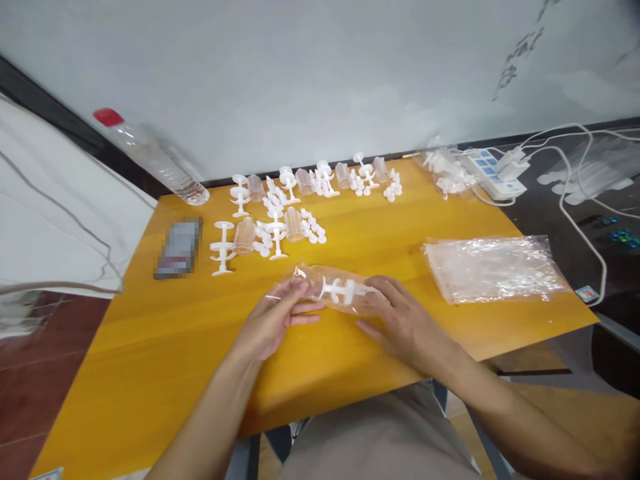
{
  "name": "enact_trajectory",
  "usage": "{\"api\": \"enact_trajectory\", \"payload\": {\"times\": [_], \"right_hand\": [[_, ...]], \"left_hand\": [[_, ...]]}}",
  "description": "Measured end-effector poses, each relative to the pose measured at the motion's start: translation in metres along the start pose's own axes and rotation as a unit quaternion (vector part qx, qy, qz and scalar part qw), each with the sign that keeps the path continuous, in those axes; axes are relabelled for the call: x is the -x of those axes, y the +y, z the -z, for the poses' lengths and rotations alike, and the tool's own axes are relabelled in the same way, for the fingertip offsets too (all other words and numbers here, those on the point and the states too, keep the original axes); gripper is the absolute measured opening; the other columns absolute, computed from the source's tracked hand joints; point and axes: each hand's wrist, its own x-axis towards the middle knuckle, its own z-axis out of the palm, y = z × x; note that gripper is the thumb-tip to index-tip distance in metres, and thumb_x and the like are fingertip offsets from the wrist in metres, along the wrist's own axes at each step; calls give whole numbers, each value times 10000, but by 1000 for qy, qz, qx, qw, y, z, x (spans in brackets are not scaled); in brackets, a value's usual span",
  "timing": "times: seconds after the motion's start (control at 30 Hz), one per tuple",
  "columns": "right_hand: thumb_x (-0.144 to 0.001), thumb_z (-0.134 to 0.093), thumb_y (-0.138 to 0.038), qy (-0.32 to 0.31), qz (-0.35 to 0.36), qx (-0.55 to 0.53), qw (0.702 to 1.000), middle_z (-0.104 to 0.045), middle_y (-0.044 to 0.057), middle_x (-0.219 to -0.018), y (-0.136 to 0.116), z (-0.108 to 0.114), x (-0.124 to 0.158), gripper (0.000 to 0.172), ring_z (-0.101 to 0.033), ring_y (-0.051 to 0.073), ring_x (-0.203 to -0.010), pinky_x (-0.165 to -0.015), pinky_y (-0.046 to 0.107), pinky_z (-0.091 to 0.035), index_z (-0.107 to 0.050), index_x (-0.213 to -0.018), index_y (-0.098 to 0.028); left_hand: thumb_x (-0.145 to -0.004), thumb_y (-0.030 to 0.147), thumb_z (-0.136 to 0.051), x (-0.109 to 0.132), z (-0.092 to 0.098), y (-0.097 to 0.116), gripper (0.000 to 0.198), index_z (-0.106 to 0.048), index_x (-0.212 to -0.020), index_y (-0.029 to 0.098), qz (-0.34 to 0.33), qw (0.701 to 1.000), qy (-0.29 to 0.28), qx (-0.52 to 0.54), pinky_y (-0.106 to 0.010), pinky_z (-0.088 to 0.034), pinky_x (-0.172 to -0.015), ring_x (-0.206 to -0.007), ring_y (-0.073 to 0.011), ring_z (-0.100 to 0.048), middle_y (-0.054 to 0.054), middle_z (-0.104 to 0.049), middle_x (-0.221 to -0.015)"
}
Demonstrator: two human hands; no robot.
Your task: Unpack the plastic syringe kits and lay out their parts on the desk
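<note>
1. My left hand [273, 320] lies near the middle of the frame, fingers stretched out flat and close together, fingertips resting on the left end of a small clear bag [335, 292].
2. My right hand [400, 320] sits just right of it, fingers loosely spread over the bag's right end, pressing it to the yellow counter [150, 347].
3. The small clear bag lies crosswise between both hands at frame centre; a white plastic part [336, 289] shows through the film.
4. Above the hands, in the upper middle, loose white plastic pieces and small clear cups [280, 220] stand in rough rows.
5. A stack of empty clear bags [493, 267] lies to the right, well apart from my hands.
6. A dark flat object [179, 248], its face blurred, lies to the left of the rows.
7. A water bottle [155, 157] with a red cap leans at upper left.
8. A white power strip [495, 172] with cables sits at upper right, past the counter's far corner.
</note>
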Motion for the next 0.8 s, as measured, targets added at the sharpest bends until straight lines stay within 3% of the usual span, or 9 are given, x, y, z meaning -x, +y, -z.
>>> {"api": "enact_trajectory", "payload": {"times": [0.1,0.2,0.27,0.37,0.43,0.53,0.6,0.7,0.8], "right_hand": [[-919,-739,-303,-9,-65,41,997,-603,228,-1384,-5,-10,6,537,-581,376,-1286,-1023,574,-565,-515,-1380,-142],[-847,-803,-405,-37,-96,71,992,-555,263,-1477,-1,-27,9,872,-543,445,-1344,-1063,651,-502,-388,-1559,-122],[-876,-761,-356,-68,-73,39,994,-629,219,-1405,6,-36,9,804,-610,394,-1267,-1033,595,-525,-398,-1561,-144],[-921,-684,-270,-71,-46,-6,996,-700,154,-1290,20,-42,9,628,-662,326,-1155,-977,521,-542,-465,-1504,-187],[-926,-684,-272,-57,-42,-11,997,-686,153,-1320,28,-40,9,640,-643,326,-1179,-992,515,-524,-453,-1516,-191],[-936,-703,-312,-54,-37,6,998,-676,158,-1312,36,-36,9,705,-620,328,-1165,-997,506,-502,-408,-1564,-184],[-939,-721,-340,-60,-26,23,998,-682,160,-1262,40,-33,9,746,-612,328,-1129,-981,499,-496,-390,-1586,-171],[-945,-725,-370,-69,5,39,997,-686,158,-1217,42,-33,11,800,-597,327,-1096,-943,487,-493,-354,-1621,-161],[-986,-672,-389,-55,29,44,997,-689,148,-1211,45,-34,16,790,-591,318,-1086,-924,477,-486,-302,-1652,-182]], "left_hand": [[-688,458,-959,9,3,-5,481,-743,-1011,174,-19,1000,3,-21,-349,-680,-756,-999,-306,-799,-87,-792,-1099],[-705,473,-940,17,7,-10,454,-794,-1004,164,-21,999,-30,-26,-368,-673,-814,-1010,-292,-788,-121,-805,-1105],[-723,538,-906,18,14,-12,470,-800,-967,151,-19,999,-12,-29,-360,-666,-789,-962,-286,-791,-149,-811,-1088],[-677,592,-902,21,27,-12,526,-770,-926,148,-47,992,86,-74,-323,-643,-695,-889,-272,-789,-152,-812,-1042],[-674,550,-910,28,31,-11,490,-738,-932,171,-135,958,195,-161,-289,-618,-677,-854,-232,-769,-106,-804,-990],[-778,426,-864,43,26,-6,266,-725,-860,214,-311,839,279,-350,-245,-562,-646,-733,-159,-680,-24,-750,-852],[-857,364,-803,48,17,0,133,-769,-844,237,-367,793,196,-446,-227,-517,-590,-643,-127,-613,-2,-731,-798],[-937,330,-701,40,8,8,148,-827,-930,252,-358,794,42,-488,-224,-519,-599,-657,-126,-651,-18,-784,-879],[-929,349,-675,23,8,11,200,-840,-934,236,-311,822,38,-475,-242,-525,-600,-633,-138,-655,-32,-807,-927]]}}
